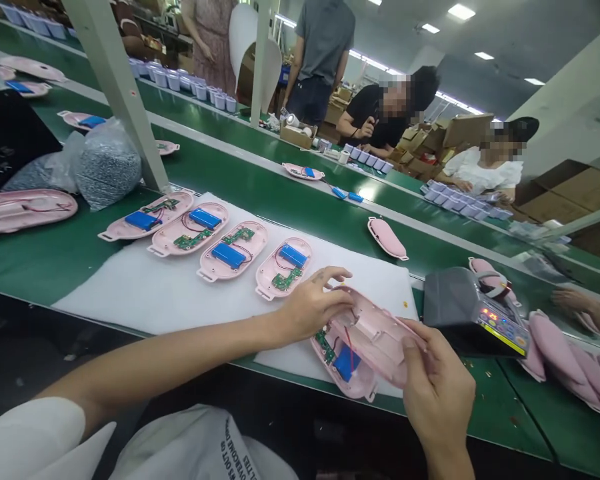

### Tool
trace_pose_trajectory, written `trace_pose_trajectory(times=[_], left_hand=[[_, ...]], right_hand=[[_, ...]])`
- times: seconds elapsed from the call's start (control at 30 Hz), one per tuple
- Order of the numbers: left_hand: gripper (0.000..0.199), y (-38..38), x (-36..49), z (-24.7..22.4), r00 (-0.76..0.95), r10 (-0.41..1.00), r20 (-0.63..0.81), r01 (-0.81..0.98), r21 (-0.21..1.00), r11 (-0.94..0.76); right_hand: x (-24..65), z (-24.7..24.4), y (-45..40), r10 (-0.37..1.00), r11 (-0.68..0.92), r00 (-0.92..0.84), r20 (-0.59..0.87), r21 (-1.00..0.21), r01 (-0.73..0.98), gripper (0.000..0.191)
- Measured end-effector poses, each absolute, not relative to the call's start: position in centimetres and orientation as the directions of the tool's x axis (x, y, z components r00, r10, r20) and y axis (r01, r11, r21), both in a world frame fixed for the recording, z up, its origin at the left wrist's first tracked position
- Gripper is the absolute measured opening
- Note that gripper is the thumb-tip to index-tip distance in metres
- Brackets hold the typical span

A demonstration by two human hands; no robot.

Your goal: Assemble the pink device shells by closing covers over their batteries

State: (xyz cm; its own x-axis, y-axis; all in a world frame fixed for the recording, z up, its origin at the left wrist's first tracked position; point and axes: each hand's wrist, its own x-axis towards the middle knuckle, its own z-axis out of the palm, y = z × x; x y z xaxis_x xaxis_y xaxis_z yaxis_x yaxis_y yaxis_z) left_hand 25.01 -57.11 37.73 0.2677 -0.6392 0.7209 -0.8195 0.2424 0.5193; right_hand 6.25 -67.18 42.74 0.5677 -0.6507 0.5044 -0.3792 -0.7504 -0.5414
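Two bare hands, left (pixel 313 307) and right (pixel 437 380), grip opposite ends of an oval pink plastic shell (pixel 380 337) between curled fingers, above a pink half-case with a blue battery (pixel 347 363) at the near edge of the white foam sheet (pixel 180 300), left of a dark grey dispenser (pixel 453 303).

4 shells (pixel 229 255) lie in a row on the bench (pixel 220 163), left of the tape dispenser (pixel 447 303).

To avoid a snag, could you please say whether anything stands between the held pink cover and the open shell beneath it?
Yes, a red wire runs between the pink cover and the open shell; nothing else visible intervenes, though part is hidden.
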Motion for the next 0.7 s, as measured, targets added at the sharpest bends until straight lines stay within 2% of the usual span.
trace_pose_trajectory(times=[0.1,0.23,0.27,0.4,0.6,0.7], left_hand=[[0.017,-57.0,25.4,37.5,0.244,-0.747,0.618,-0.776,0.587,0.232],[0.006,-56.4,26.9,38.0,0.108,-0.905,0.411,-0.527,0.796,0.299],[0.005,-56.4,27.3,38.1,0.115,-0.906,0.406,-0.478,0.823,0.308],[0.008,-56.8,27.5,37.7,0.366,-0.787,0.496,-0.443,0.837,0.321],[0.01,-57.1,26.5,36.4,0.379,-0.746,0.547,-0.421,0.82,0.388],[0.01,-57.1,26.4,36.6,0.442,-0.773,0.455,-0.294,0.888,0.355]], right_hand=[[5.9,42.5,-67.0,-0.741,-0.668,0.432,0.514,-0.627,-0.4,0.032],[5.4,42.1,-67.5,-0.749,-0.658,0.439,0.496,-0.627,-0.416,0.033],[5.5,42.0,-67.6,-0.751,-0.656,0.445,0.488,-0.626,-0.422,0.033],[5.9,41.5,-67.7,-0.767,-0.632,0.446,0.461,-0.664,-0.4,0.034],[6.4,41.1,-68.0,-0.716,-0.668,0.534,0.45,-0.664,-0.336,0.034],[6.7,40.9,-68.0,-0.734,-0.644,0.502,0.457,-0.702,-0.302,0.033]])
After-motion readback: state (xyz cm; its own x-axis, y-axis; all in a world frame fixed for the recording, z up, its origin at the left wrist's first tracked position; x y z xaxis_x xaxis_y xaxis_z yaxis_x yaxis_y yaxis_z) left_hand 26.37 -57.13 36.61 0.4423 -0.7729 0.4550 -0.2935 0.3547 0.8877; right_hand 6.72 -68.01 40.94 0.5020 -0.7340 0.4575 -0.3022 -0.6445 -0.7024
